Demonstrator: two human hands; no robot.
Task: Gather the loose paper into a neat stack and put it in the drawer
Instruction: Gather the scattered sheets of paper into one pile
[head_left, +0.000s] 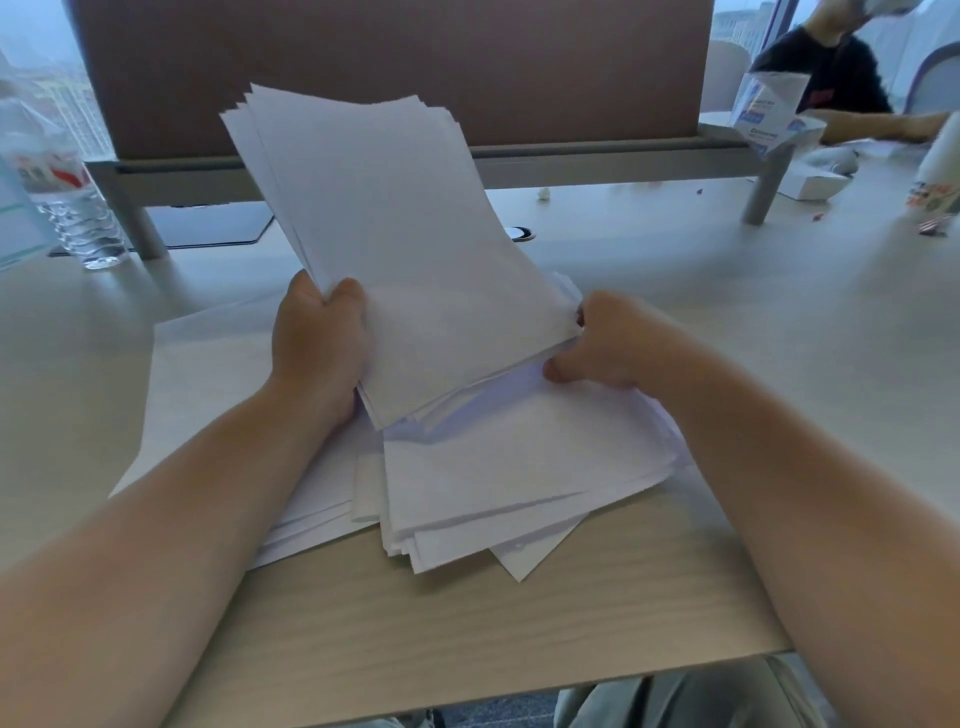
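Observation:
A bundle of white paper sheets (395, 234) is raised off the desk, tilted up and away from me, its edges uneven. My left hand (319, 343) grips its lower left edge and my right hand (602, 343) pinches its lower right corner. Under the bundle more loose sheets (498, 478) lie fanned out and skewed on the desk, some reaching toward the front edge. One large sheet (208, 374) lies flat to the left beneath my left forearm. No drawer is in view.
A brown divider panel (395, 67) on a grey rail stands across the desk (467, 639) behind the paper. A water bottle (67, 208) stands at far left. Another person (831, 67) sits at back right among boxes and small items.

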